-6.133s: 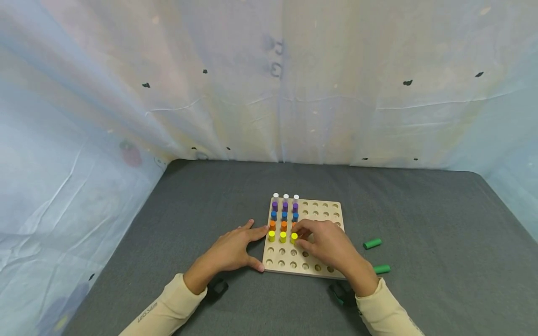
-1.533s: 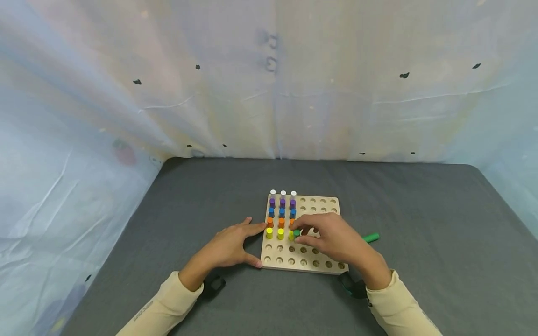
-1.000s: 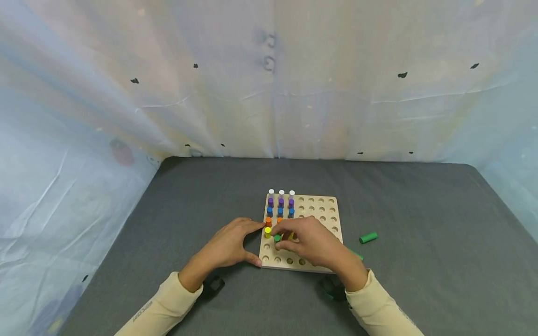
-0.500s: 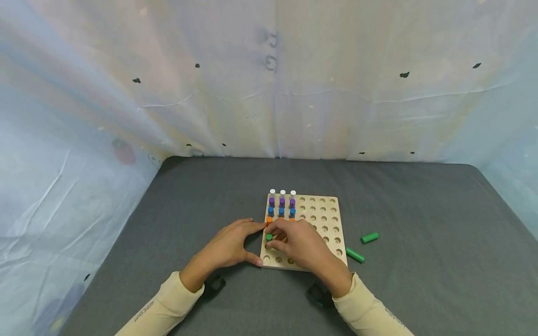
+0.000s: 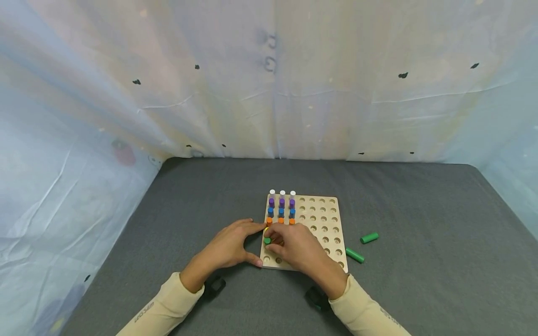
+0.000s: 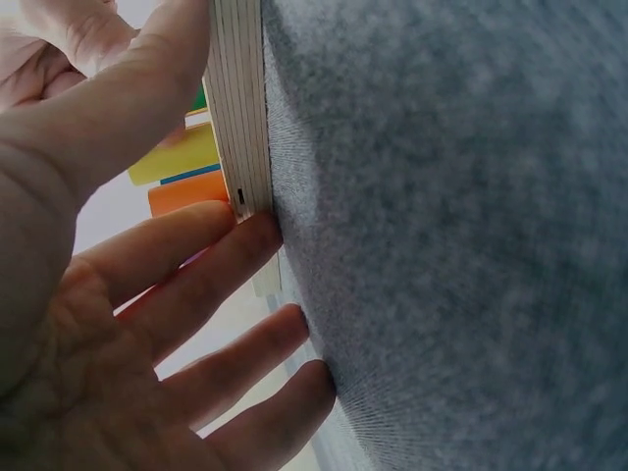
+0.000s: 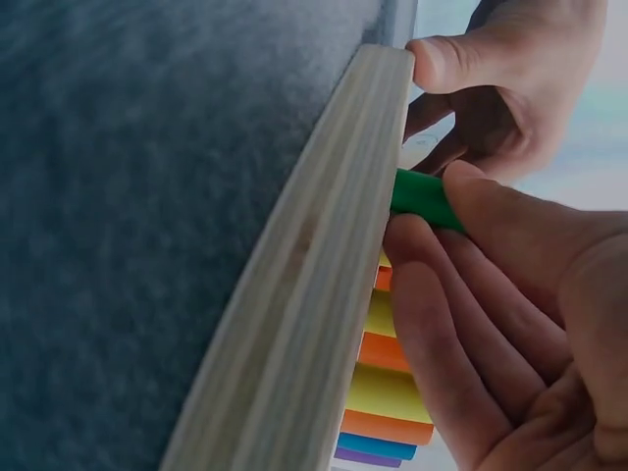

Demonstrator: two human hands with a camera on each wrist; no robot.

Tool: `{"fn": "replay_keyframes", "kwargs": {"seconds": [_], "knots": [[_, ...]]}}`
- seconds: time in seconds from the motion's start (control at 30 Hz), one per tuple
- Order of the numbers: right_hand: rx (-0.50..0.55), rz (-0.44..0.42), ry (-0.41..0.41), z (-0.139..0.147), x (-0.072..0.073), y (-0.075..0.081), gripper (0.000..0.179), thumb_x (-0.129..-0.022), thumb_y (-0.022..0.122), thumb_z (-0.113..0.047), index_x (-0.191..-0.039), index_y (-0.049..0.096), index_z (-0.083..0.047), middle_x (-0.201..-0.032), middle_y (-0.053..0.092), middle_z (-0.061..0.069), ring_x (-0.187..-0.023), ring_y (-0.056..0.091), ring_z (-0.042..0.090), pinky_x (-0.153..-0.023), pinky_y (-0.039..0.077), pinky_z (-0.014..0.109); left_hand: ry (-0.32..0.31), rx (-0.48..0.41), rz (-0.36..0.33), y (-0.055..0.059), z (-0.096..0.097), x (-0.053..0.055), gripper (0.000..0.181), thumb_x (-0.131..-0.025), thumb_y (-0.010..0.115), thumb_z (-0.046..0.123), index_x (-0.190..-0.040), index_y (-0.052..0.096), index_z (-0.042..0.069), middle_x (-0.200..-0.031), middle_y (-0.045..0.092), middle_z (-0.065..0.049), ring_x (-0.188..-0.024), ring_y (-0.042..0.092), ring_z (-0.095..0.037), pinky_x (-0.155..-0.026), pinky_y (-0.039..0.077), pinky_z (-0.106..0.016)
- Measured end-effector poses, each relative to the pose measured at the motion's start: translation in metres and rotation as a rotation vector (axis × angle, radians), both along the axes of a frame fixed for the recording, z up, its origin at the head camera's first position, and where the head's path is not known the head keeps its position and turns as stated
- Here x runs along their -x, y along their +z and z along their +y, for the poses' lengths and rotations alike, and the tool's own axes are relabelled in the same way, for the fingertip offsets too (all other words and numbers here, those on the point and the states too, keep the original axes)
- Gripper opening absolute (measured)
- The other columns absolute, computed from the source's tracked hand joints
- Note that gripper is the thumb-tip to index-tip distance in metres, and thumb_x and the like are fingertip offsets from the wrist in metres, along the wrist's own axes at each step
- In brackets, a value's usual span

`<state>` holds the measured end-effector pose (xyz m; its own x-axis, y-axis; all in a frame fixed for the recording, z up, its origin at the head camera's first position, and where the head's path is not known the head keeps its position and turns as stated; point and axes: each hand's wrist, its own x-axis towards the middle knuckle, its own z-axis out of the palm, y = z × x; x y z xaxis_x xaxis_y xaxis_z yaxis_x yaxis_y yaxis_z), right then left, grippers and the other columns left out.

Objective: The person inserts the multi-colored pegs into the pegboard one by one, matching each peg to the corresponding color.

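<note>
A wooden peg board (image 5: 330, 224) with round holes lies on the grey table. With thumb and fingertips my right hand (image 5: 296, 245) pinches a green peg (image 5: 267, 241) at the left column, just in front of the yellow row. In the right wrist view that green peg (image 7: 424, 199) stands upright with its lower end at the board's surface. My left hand (image 5: 229, 245) rests against the board's left edge, fingers extended and thumb near the front corner. The yellow pegs (image 6: 182, 157) are mostly hidden behind my right hand in the head view.
White pegs (image 5: 282, 193), purple pegs (image 5: 282, 203), blue pegs (image 5: 281, 213) and orange pegs (image 5: 280, 220) stand in rows of three on the board's left side. Two loose green pegs (image 5: 369, 238) lie right of the board. A pale curtain (image 5: 319, 116) hangs behind the table.
My right hand has gone from the third yellow peg to holding a green peg, carrying it left across the board and lowering it at the left column. My left hand stays at the edge.
</note>
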<state>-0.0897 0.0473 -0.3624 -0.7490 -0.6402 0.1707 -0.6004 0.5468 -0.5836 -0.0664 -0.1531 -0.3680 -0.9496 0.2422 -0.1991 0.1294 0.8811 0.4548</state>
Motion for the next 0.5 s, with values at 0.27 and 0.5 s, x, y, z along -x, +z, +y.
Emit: {"fn": "replay_keyframes", "kwargs": {"seconds": [0.27,0.5], "knots": [[0.000,-0.038,0.015,0.002,0.001,0.001,0.016,-0.085,0.079,-0.018,-0.100,0.073,-0.014,-0.089,0.077,-0.003,-0.080,0.073,0.006,-0.071,0.055,0.023,0.006,0.005,-0.002,0.000,0.000,0.001,0.092,-0.065,0.090,0.046,-0.146,0.053,0.025,-0.151,0.051,-0.008,-0.146,0.039,-0.032,-0.108,0.037,-0.066],[0.001,-0.083,0.006,0.015,-0.002,0.008,0.017,-0.088,0.077,-0.021,-0.104,0.074,-0.017,-0.096,0.077,-0.005,-0.083,0.072,0.006,-0.069,0.054,0.021,0.009,0.003,-0.005,0.000,0.001,0.000,0.092,-0.064,0.090,0.046,-0.146,0.053,0.024,-0.150,0.053,-0.005,-0.145,0.040,-0.031,-0.108,0.036,-0.066]]}}
